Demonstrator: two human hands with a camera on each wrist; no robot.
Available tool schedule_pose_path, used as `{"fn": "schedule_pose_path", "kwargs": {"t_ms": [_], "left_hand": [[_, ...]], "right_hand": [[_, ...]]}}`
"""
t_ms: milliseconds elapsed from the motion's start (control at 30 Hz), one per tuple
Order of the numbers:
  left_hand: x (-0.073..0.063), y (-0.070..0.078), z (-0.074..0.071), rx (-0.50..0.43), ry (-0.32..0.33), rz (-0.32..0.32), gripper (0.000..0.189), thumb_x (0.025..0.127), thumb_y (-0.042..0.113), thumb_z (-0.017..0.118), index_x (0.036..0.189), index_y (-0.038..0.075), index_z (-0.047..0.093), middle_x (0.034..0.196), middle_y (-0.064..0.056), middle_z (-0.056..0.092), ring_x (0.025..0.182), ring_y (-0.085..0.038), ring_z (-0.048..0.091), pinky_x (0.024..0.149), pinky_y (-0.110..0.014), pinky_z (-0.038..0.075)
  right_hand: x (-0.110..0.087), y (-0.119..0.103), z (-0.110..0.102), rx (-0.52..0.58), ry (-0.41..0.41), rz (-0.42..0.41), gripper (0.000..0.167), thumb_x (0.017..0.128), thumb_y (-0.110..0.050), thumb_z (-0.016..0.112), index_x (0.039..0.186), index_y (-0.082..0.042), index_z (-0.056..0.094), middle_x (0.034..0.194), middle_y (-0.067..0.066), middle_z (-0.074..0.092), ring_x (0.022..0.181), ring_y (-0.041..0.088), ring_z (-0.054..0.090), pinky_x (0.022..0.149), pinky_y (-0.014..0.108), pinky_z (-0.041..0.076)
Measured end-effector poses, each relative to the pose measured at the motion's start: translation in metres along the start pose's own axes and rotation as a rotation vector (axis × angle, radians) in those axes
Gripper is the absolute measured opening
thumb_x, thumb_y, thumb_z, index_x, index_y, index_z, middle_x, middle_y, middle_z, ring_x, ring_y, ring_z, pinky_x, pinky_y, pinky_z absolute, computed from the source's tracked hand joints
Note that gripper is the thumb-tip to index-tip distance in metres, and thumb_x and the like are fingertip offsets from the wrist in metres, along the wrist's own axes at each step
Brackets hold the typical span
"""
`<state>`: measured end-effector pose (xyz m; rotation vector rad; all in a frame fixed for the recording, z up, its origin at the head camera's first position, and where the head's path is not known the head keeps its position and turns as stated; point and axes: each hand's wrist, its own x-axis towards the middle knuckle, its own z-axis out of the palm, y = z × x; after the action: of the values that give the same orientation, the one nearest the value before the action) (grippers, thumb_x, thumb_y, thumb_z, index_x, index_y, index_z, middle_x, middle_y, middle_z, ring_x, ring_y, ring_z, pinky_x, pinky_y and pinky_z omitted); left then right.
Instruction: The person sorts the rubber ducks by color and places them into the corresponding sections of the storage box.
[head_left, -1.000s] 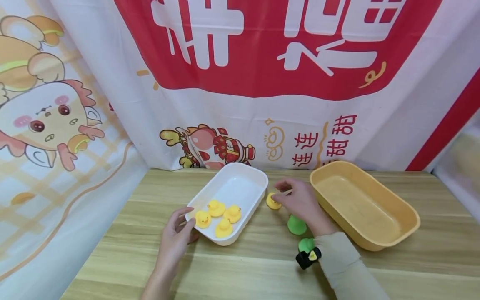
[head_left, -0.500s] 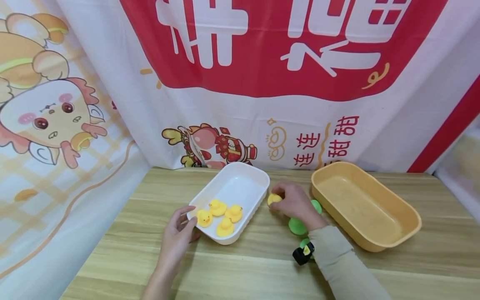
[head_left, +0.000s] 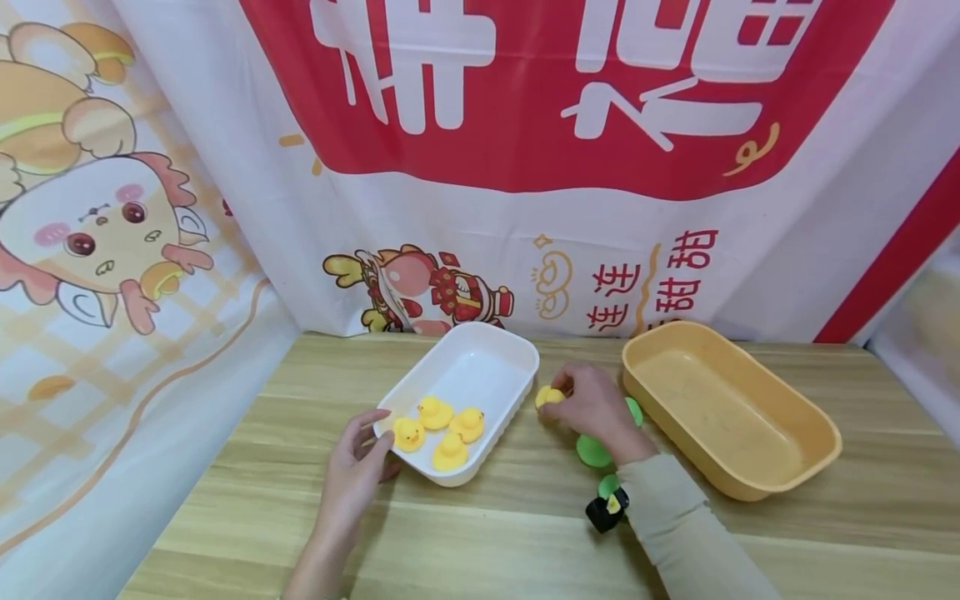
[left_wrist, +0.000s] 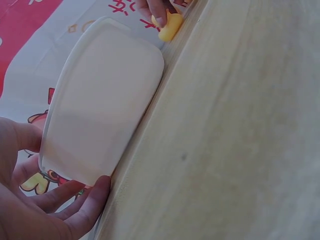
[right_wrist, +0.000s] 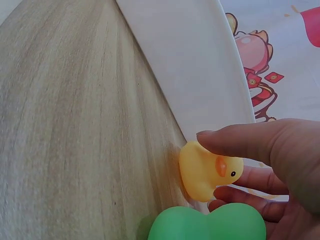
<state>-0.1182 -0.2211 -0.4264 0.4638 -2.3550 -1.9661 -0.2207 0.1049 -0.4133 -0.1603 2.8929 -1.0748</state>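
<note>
My left hand holds the near left corner of a white plastic basin, thumb at the rim and fingers against the outer wall. Several yellow rubber ducks sit in its near end. Just right of that basin, my right hand pinches another yellow rubber duck low at the tabletop. The right wrist view shows thumb and fingers on either side of this duck. Green toys lie under my right forearm, partly hidden; a rounded green one is close below the fingers.
An orange-tan basin stands on the wooden table to the right of my right hand, with nothing seen inside it. Behind the table hangs a printed red and white cloth. A black band is on my right wrist.
My right hand has closed its fingers around the duck between the basins, its forearm shifting slightly left. The left hand keeps its hold on the white basin.
</note>
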Motion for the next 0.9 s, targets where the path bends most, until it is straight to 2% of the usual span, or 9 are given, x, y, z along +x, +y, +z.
{"fn": "schedule_pose_path", "kwargs": {"t_ms": [200,433,733,900], "left_hand": [[0.0003,-0.0017,0.0008,0.006,0.01,0.004,0.044,0.11,0.017,0.057,0.153,0.017,0.053,0.16,-0.02,0.049,0.14,-0.037,0.055,0.093,-0.033,0.066],[0.0008,-0.0023,0.0027,0.032,0.03,0.016,0.043,0.11,0.019,0.057,0.152,0.02,0.053,0.159,-0.017,0.05,0.138,-0.036,0.057,0.092,-0.031,0.066],[0.0025,-0.0019,0.0038,0.06,0.047,0.009,0.041,0.11,0.022,0.056,0.151,0.022,0.055,0.158,-0.014,0.051,0.136,-0.034,0.059,0.09,-0.03,0.065],[0.0021,-0.0026,0.0039,0.059,0.045,0.011,0.04,0.11,0.022,0.057,0.15,0.022,0.055,0.156,-0.014,0.052,0.136,-0.033,0.059,0.09,-0.03,0.065]], "right_hand": [[-0.0007,-0.0016,0.0014,0.032,0.013,0.012,0.032,0.082,-0.03,0.091,0.104,-0.012,0.075,0.101,0.006,0.073,0.091,0.022,0.064,0.079,0.034,0.055],[-0.002,-0.007,-0.0013,0.064,0.058,0.005,0.032,0.087,-0.031,0.088,0.11,-0.011,0.078,0.107,0.008,0.073,0.096,0.023,0.064,0.082,0.035,0.056],[-0.0036,-0.0097,-0.0016,0.089,0.09,-0.068,0.028,0.086,-0.03,0.09,0.105,-0.013,0.08,0.096,0.005,0.075,0.089,0.02,0.065,0.076,0.03,0.053],[-0.0039,-0.0091,-0.0013,0.137,0.097,-0.073,0.016,0.089,-0.026,0.086,0.098,-0.015,0.08,0.095,0.004,0.077,0.089,0.019,0.068,0.078,0.03,0.055]]}}
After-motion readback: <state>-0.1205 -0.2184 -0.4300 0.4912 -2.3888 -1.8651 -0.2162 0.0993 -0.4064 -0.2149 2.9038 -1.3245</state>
